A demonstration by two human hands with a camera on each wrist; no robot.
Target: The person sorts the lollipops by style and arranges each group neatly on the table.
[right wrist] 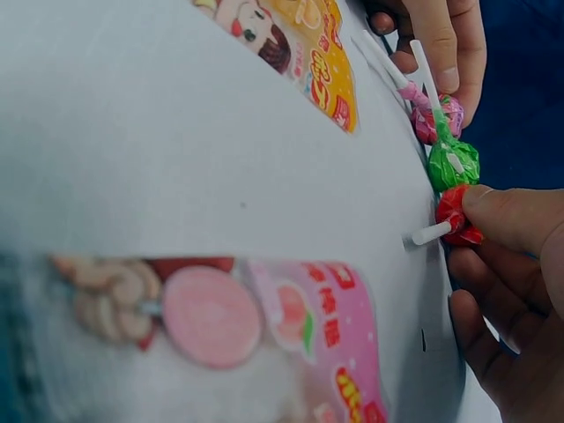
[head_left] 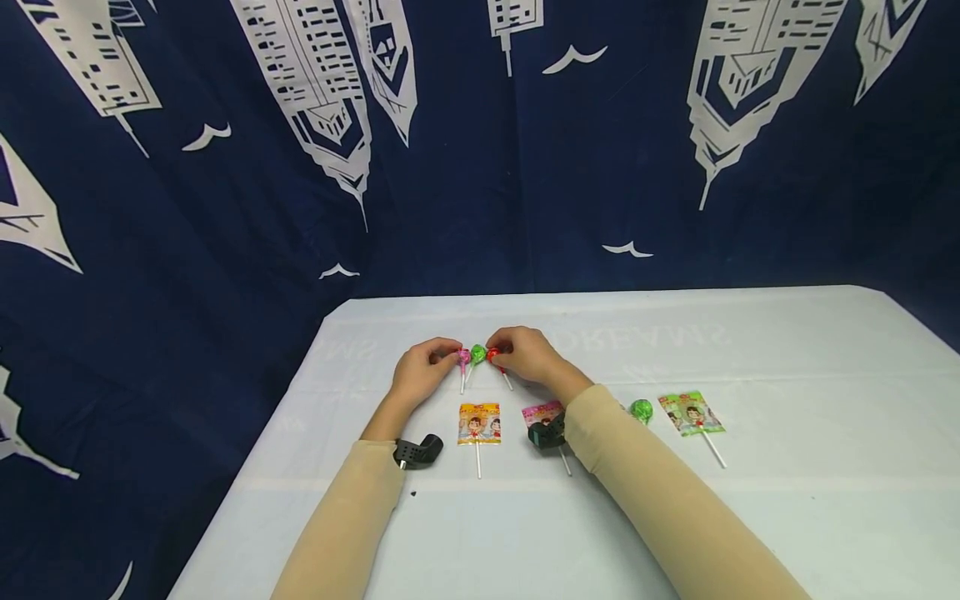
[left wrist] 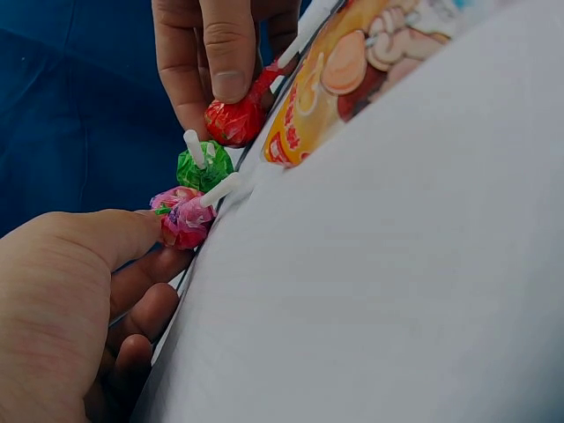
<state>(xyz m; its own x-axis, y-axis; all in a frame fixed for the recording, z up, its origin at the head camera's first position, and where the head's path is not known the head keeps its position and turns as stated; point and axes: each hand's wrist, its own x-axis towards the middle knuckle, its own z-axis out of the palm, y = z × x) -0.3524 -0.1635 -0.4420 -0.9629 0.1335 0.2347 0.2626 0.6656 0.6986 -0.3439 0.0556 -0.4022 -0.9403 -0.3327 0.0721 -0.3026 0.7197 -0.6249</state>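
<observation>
Three ball lollipops lie side by side near the far part of the white table. My left hand (head_left: 422,371) pinches the pink lollipop (left wrist: 185,217) by its wrapped head, thumb on one side. Between the two hands sits the green lollipop (right wrist: 454,165), its head close against both neighbours. The red lollipop (right wrist: 453,214) is between the thumb and fingers of my right hand (head_left: 528,357). White sticks of all three point toward the near side of the table.
Nearer me lie flat lollipops in an orange packet (head_left: 479,423) and a pink packet (head_left: 542,412), the latter partly behind the right wrist camera. To the right are another green ball lollipop (head_left: 641,410) and a green packet (head_left: 692,412). A dark blue patterned curtain (head_left: 465,208) hangs behind the table.
</observation>
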